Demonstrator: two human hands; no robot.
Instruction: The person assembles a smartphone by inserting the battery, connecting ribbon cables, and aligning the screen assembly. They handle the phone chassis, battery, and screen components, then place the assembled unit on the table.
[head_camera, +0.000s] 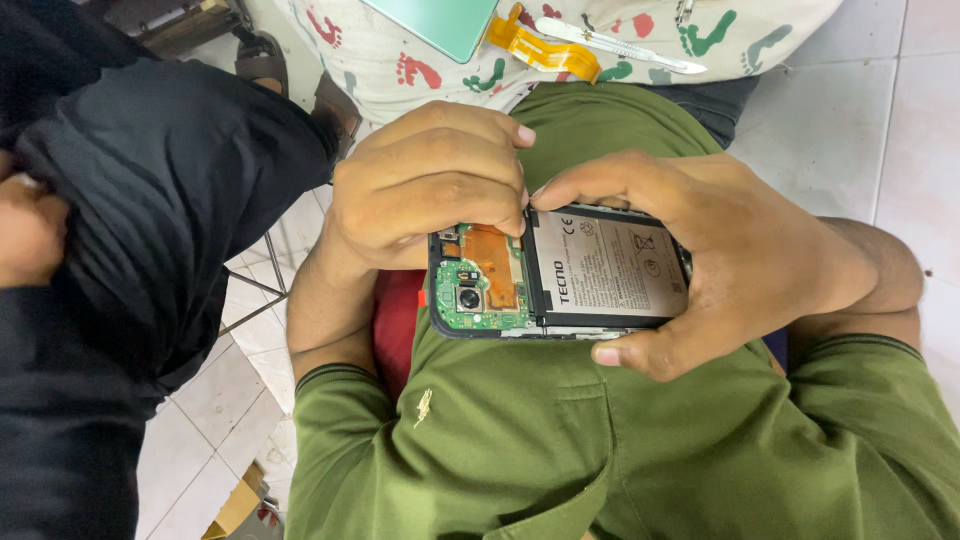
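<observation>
An opened phone (600, 275) without its back cover lies across my lap, held between both hands. Its grey battery (610, 265) fills the right part. A green circuit board (478, 305) with a camera lens and an orange flex strip (492, 262) fills the left end. My left hand (420, 190) curls over the phone's left end, fingertips pressing at the seam between board and battery. My right hand (730, 250) wraps the right end, thumb under the lower edge and index finger along the top edge. I wear a green shirt (560, 440).
A cloth printed with coloured footprints (400, 65) lies ahead, carrying a teal back cover (440, 22), an orange flex cable (545, 52) and a slim pale tool (620, 45). A person in black clothes (150, 210) sits close on the left. White floor tiles (870, 110) surround us.
</observation>
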